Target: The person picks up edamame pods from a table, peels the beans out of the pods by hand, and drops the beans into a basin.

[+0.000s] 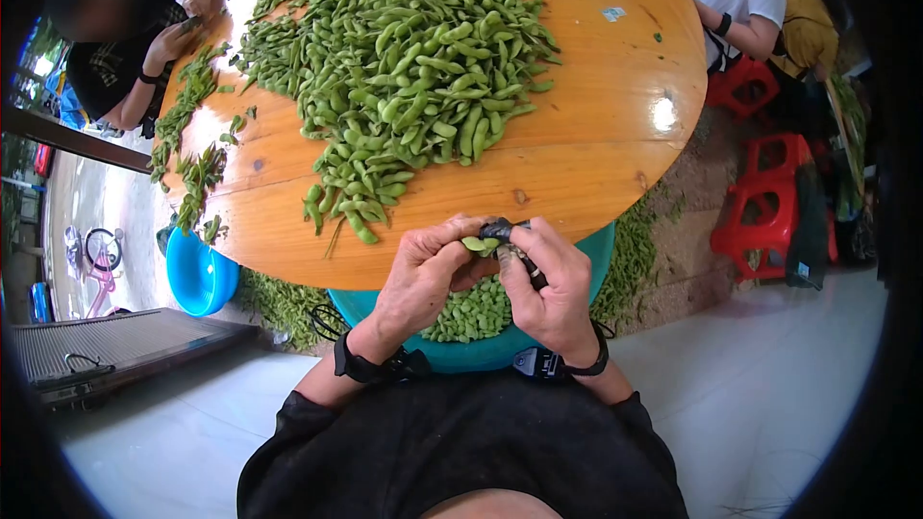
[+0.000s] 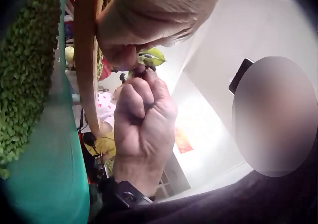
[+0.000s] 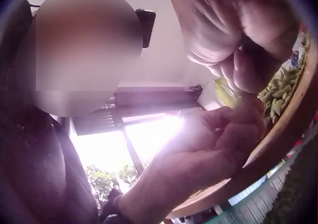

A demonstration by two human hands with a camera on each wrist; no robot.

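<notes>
Table: round wooden top (image 1: 596, 135), heap of green pods (image 1: 413, 67) on it.
Grip: left hand (image 1: 423, 274) pinches one pod (image 1: 478, 244) at the table edge; right hand (image 1: 553, 293) curls round a small dark tool (image 1: 500, 229).
Below: teal basin (image 1: 604, 242).
Risk: tool's right up against that pinch, so a slip could nick the left hand, or the pod pops out and misses the basin.

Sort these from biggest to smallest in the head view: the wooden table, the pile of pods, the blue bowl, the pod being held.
1. wooden table
2. pile of pods
3. blue bowl
4. pod, smallest even though nearest the camera
</notes>
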